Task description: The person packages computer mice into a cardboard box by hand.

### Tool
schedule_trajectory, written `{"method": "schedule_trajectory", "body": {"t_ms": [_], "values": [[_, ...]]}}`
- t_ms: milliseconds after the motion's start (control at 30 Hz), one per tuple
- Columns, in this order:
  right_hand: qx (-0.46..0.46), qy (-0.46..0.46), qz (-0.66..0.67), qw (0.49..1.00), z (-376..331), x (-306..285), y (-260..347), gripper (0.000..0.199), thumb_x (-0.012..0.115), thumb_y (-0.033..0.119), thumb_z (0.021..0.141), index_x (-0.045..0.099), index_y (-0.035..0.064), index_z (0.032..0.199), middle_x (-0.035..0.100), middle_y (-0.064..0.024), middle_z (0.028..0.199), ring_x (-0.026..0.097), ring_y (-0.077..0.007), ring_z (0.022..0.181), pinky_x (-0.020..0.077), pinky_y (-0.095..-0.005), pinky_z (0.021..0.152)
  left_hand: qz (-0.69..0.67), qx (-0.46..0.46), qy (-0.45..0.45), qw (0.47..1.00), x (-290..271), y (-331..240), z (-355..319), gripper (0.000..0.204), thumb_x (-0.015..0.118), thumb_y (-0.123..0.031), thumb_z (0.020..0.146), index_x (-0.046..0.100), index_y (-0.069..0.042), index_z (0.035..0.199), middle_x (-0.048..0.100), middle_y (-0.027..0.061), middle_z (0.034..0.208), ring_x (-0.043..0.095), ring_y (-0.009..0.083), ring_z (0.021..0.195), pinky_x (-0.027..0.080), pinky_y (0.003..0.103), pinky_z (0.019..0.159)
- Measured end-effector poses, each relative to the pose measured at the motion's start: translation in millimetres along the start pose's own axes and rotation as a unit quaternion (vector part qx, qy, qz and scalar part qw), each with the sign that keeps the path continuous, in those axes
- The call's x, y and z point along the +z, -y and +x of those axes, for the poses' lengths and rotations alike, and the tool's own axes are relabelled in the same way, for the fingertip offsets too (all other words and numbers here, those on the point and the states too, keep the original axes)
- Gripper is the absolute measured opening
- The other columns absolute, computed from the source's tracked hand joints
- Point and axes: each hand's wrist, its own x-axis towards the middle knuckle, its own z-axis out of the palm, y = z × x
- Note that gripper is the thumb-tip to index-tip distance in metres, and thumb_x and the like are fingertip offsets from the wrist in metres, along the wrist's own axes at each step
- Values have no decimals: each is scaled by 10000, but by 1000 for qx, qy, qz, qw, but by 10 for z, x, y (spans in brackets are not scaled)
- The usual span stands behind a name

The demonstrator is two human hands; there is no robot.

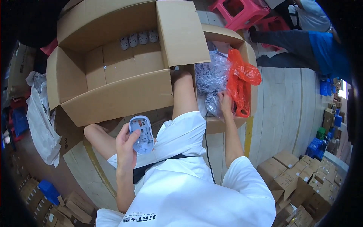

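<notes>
Pale floor [278,98], pink stools [245,13], stacked cartons [273,169]

Pale plastic shell [145,137] in left fingers [132,139]

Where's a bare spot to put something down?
The bottom of the big box looks mostly bare left of the small grey shells. The floor between the smaller box and the stacked boxes is bare too. The smaller box is crowded: clear bags, a red bag and the right hand.

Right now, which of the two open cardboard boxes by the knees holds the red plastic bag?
The smaller right-hand box, where the right hand touches clear plastic packaging; the larger left-hand box shows four rounded pieces instead.
</notes>
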Motion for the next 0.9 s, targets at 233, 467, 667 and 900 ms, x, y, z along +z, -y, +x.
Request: {"method": "schedule_trajectory", "body": {"t_ms": [233, 467, 667, 900], "values": [[-13, -7, 253, 967, -638, -832, 1435, 128, 587, 107, 907, 645, -6, 927, 598, -19, 802, 497, -133, 706, 421, -235, 669, -34, 29, 81, 996, 258, -165, -34, 632, 619, -53, 715, 440, -47, 1322, 605, 206, 1120, 653, 327, 940, 559, 366, 650], [-234, 65, 344, 907, -1409, -1140, 2885, 68, 695, 52, 834, 647, 9, 858, 562, -22, 783, 463, -101, 663, 366, -204, 582, -102, 60, 154, 981, 196, -164, -96, 811, 556, 35, 627, 358, -56, 1408, 539, 201, 1270, 593, 337, 1061, 558, 380, 727], [-388, 48, 237, 889, -1617, -907, 3284, 115, 754, 4, 745, 654, 21, 800, 534, -29, 761, 456, -124, 620, 350, -230, 494, -102, 95, 206, 969, 133, -184, -290, 837, 524, 61, 645, 307, -50, 1445, 451, 179, 1357, 532, 310, 1150, 557, 401, 814], [-492, -6, 97, 865, -1668, -847, 3434, 122, 760, -32, 710, 686, 28, 786, 492, -27, 734, 447, -137, 611, 351, -245, 482, -60, 117, 219, 967, 58, -89, -344, 806, 510, 77, 713, 259, -70, 1464, 386, 167, 1390, 496, 325, 1169, 555, 395, 896]]}}
